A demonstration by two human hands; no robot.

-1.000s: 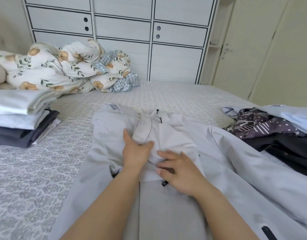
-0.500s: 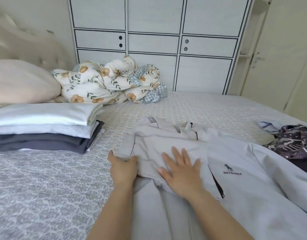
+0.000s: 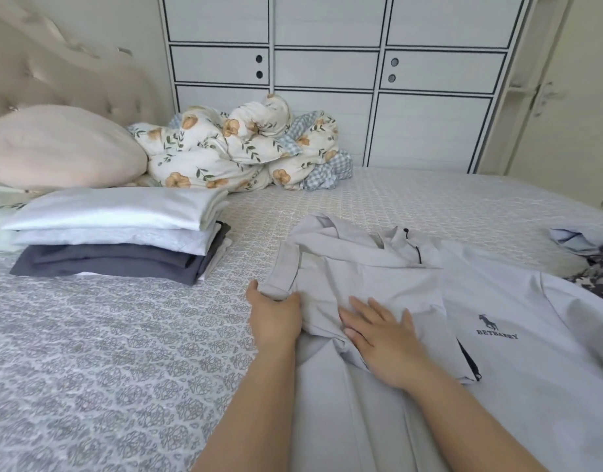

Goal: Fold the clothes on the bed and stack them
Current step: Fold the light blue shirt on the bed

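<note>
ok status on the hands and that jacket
Left hand grips folded sleeve of light grey jacket; right hand flat on it. Half folded. Nothing in the way.

A pale grey jacket [image 3: 378, 287] lies partly folded mid-frame on the bed [image 3: 89, 352]; folded clothes [image 3: 119, 233] sit stacked at left.

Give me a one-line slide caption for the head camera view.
Left hand grips a folded sleeve of the pale grey zip jacket, right hand flat on it, beside a stack of folded clothes.

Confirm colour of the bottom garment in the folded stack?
Dark grey, plain; bottom garment of the folded stack, clearest in the head view.
</note>
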